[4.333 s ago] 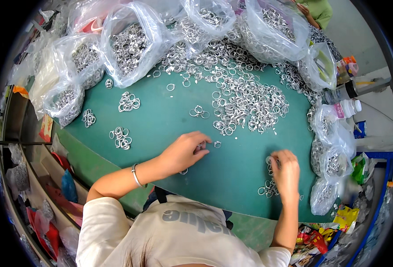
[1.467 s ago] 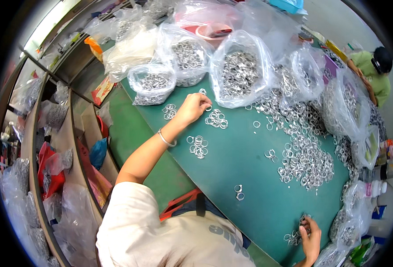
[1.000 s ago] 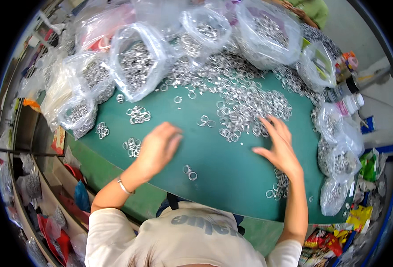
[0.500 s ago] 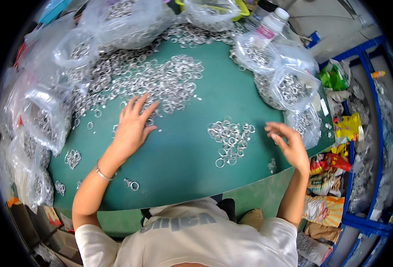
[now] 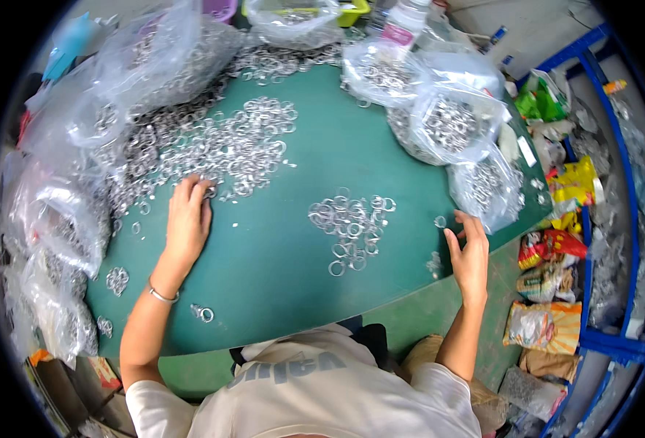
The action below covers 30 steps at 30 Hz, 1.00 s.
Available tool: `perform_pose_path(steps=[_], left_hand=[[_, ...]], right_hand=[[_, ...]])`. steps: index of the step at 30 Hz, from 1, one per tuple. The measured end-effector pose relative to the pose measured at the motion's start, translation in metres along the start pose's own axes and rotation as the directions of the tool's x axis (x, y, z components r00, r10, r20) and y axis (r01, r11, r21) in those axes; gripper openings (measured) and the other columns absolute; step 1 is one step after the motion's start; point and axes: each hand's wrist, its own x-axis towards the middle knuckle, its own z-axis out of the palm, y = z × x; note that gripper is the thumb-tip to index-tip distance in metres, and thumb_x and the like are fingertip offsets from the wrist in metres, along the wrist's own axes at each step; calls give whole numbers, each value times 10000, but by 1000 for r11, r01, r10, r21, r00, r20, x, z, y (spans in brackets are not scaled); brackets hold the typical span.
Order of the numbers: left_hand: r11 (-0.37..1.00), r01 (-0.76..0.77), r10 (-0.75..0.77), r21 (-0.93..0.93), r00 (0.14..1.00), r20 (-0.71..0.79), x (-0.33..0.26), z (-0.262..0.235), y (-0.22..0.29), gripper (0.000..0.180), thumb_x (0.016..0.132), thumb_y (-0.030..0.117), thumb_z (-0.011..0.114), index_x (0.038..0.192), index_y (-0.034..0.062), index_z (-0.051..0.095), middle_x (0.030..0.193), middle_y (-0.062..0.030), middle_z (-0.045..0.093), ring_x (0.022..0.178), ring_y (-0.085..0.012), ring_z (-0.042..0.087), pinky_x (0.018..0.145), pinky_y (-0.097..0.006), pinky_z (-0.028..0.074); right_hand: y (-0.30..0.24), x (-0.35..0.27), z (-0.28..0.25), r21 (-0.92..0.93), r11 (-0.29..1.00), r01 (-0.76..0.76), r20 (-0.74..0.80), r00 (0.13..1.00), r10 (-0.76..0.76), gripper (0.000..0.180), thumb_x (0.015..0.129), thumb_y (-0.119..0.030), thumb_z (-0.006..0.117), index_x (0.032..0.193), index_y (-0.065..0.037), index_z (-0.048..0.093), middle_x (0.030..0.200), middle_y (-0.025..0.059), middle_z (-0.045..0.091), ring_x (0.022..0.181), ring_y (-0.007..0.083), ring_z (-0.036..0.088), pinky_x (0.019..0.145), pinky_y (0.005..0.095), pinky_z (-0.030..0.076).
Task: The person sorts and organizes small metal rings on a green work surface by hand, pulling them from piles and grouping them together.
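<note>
My left hand [image 5: 185, 226] is at the near edge of a wide pile of silver metal rings [image 5: 238, 142]. Its fingers are drawn together, with shiny metal at the tips; whether that is held or part of the pile is hard to make out. At the right, my right hand [image 5: 470, 255] has its thumb and bent fingers apart, with nothing between them. Just left of its fingertips is a single ring [image 5: 440, 221], apart from the hand. Between the hands lies a smaller group of rings [image 5: 352, 230] on the green table [image 5: 271, 270].
Clear plastic bags of rings line the left [image 5: 63, 226], back [image 5: 293, 25] and right [image 5: 454, 124]. A white bottle [image 5: 408, 18] stands at the back right. Small ring clusters [image 5: 117, 280] lie near the left edge. Beyond the table, a blue shelf rack [image 5: 592, 87] holds packets.
My left hand has drawn back toward me and its spread fingers have closed together. The right hand has turned more upright, and a single ring now shows beside its fingertips. The whole view has shifted.
</note>
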Motion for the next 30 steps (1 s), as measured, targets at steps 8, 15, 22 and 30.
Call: perform_pose_path(steps=[8, 15, 22, 30], left_hand=[[977, 52, -64, -207, 997, -48, -1, -18, 2, 455, 711, -156, 508, 1128, 23, 524, 1143, -166, 486, 1100, -359, 491, 939, -391, 406], [1000, 15, -12, -13, 988, 156, 9, -25, 38, 572, 714, -39, 578, 1264, 69, 466, 1380, -191, 319, 1314, -417, 274, 1077, -518, 242], [993, -113, 106, 36, 982, 154, 61, 18, 44, 630, 746, 205, 716, 1301, 90, 442, 1339, -163, 388, 1283, -397, 323, 1050, -504, 283], [999, -23, 23, -23, 999, 26, 28, -2, 12, 374, 756, 34, 618, 1118, 63, 527, 1104, -124, 499, 1031, -312, 490, 890, -404, 390]], right_hand=[[5, -5, 10, -76, 997, 1, 112, 994, 7, 231, 791, -46, 659, 1010, 1, 601, 1005, 155, 555, 922, 350, 563, 783, 401, 458], [-64, 25, 35, 128, 907, 402, 157, 894, -419, 346, 801, -54, 653, 1137, -18, 580, 1153, 173, 558, 1071, 357, 542, 901, 390, 451], [-158, 118, 133, 253, 708, 659, 284, 649, -706, 752, 736, -248, 753, 1380, -110, 390, 1414, 238, 302, 1285, 430, 317, 1047, 482, 301], [-152, 90, 137, 261, 632, 730, 362, 533, -765, 351, 729, -70, 717, 1057, -54, 594, 1157, 113, 539, 1075, 317, 521, 862, 394, 452]])
